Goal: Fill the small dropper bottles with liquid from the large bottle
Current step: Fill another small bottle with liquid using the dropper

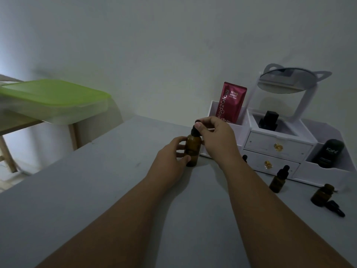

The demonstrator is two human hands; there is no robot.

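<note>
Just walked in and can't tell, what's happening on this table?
A person steadies the large amber bottle on the grey table with the left hand, while the right hand pinches its black dropper cap. To the right, one small dropper bottle stands capped; another small bottle is open, its dropper lying beside it.

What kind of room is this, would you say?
Probably a bedroom or home vanity corner: a white cosmetics organizer with drawers and a cat-eared mirror, a red serum sachet, amber dropper bottles on a plain table.
</note>
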